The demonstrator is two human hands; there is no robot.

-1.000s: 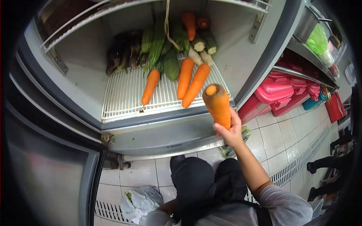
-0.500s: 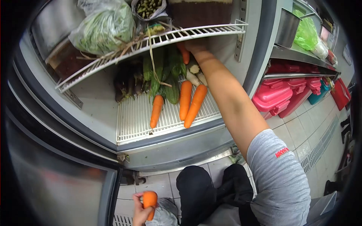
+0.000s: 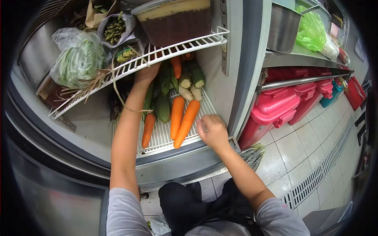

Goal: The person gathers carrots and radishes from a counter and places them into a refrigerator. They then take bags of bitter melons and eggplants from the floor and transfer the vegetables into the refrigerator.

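My left hand (image 3: pixel 148 73) reaches under the upper wire shelf (image 3: pixel 157 56) of the fridge, close to the green vegetables; its fingers are hidden. My right hand (image 3: pixel 214 130) is loosely closed at the front right of the lower rack (image 3: pixel 159 146), with nothing visible in it. Between my arms, two carrots (image 3: pixel 186 124) lie side by side. A shorter carrot (image 3: pixel 148 130) rests to their left, by my left forearm. Behind them are a dark green ridged gourd (image 3: pixel 162 109) and pale root ends (image 3: pixel 185 92). Another carrot (image 3: pixel 176 67) leans farther back under the shelf.
Above are a bag of leafy greens (image 3: pixel 80 59) and a tub with dark contents (image 3: pixel 179 27). Dried stalks hang over the shelf edge. The fridge door (image 3: pixel 63 204) stands open at left. Pink bins (image 3: pixel 271 108) stand right; a plastic bag (image 3: pixel 159 226) lies on the floor.
My right hand has come out from under the shelf to the rack's front right. My left hand, which held a carrot low over the floor, has moved up into the fridge. That carrot is out of sight.
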